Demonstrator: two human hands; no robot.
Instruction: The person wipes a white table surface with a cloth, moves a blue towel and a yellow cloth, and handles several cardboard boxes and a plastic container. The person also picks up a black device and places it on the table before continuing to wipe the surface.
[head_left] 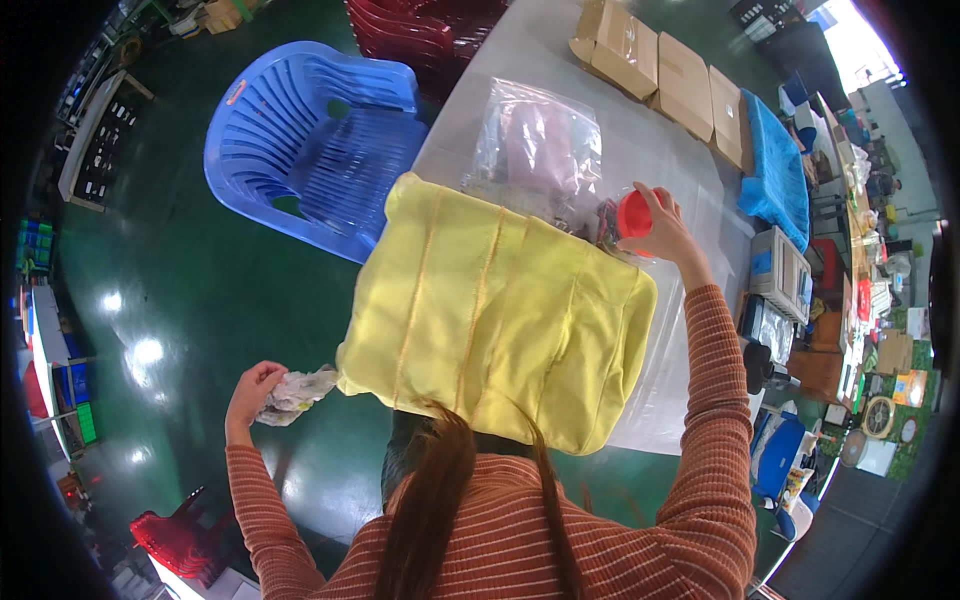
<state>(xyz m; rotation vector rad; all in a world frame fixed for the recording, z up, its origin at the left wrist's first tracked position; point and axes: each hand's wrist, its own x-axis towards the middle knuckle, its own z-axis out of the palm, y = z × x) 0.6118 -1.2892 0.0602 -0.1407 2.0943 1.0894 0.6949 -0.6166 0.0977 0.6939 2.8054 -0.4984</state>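
My left hand [255, 392] is out to the left over the floor, its fingers closed on a crumpled whitish wad [295, 398] that looks like thin plastic or tissue. To the right, my right hand [662, 228] grips the rim of a clear jar with a red lid [633, 214]; dark contents show through its side. A large yellow fabric piece [500, 310] with stitched seams spreads before me, over the table's near edge. Just beyond it lies a clear plastic bag [540, 140] with something pinkish inside.
The table [690, 190] has a grey plastic cover. Open cardboard boxes [685, 85] and a blue plastic-covered bin [775, 170] line its far right side. At the left stand a blue plastic chair [330, 150] and stacked dark red chairs [420, 40].
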